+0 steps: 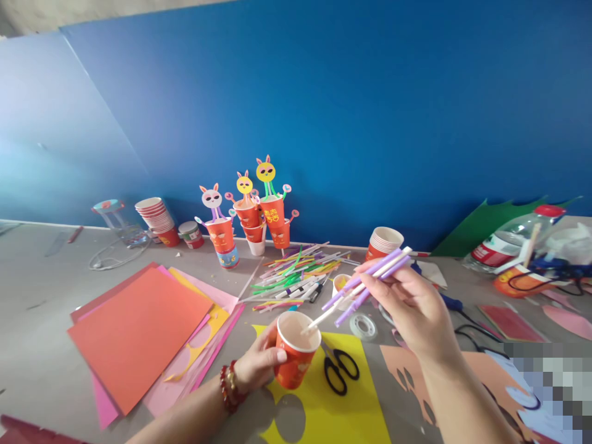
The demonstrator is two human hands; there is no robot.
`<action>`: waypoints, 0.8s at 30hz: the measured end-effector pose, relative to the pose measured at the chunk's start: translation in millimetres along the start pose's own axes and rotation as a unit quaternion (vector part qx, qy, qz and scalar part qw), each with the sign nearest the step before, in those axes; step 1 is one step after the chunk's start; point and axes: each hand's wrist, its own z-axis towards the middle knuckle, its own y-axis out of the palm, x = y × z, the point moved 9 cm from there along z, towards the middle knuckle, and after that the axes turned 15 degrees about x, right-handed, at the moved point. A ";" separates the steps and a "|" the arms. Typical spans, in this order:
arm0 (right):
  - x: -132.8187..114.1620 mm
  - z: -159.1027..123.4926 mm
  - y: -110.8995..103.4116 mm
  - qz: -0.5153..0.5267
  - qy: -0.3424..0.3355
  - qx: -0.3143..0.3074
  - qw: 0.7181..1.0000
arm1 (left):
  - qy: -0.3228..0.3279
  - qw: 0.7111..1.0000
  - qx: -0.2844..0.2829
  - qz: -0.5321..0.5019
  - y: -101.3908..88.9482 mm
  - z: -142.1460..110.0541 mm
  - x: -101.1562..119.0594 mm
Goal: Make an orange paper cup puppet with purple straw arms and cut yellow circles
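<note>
My left hand is wrapped round a red paper cup with a white inside, held tilted with its mouth toward me. In my right hand is a small bunch of purple and white drinking straws, pinched between thumb and fingers. The lower end of one white straw reaches into the cup's mouth; the purple ones end outside it. Beneath the cup lies a yellow paper sheet with round cut-outs, and black-handled scissors rest on it.
Several red cups with paper animal faces stand by the blue wall. Loose straws and pens lie before them. Coloured paper sheets are stacked at left. A tape roll, cup stack and plastic bottle are at right.
</note>
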 end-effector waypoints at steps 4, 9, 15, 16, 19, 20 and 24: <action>-0.8 -3.1 3.0 -0.017 -0.006 -0.028 0.999 | 0.047 0.996 -0.022 0.067 4.5 -2.8 4.0; -16.6 -15.8 11.3 -0.050 -0.092 -0.097 0.990 | 0.186 0.964 -0.006 0.190 2.4 -9.8 17.4; -45.1 -41.8 35.2 -0.064 -0.199 -0.208 0.956 | 0.276 0.920 -0.051 0.274 4.5 -26.3 22.2; -48.0 -44.8 38.4 -0.059 -0.206 -0.218 0.952 | 0.294 0.913 -0.053 0.279 5.1 -29.0 24.1; -49.3 -49.8 45.3 -0.052 -0.213 -0.232 0.948 | 0.326 0.898 -0.047 0.291 8.0 -32.3 28.8; -47.6 -50.6 47.2 -0.056 -0.212 -0.234 0.947 | 0.333 0.895 -0.043 0.295 9.5 -32.3 30.4; -39.4 -51.8 51.5 -0.072 -0.214 -0.241 0.944 | 0.356 0.883 -0.020 0.305 12.7 -30.0 37.1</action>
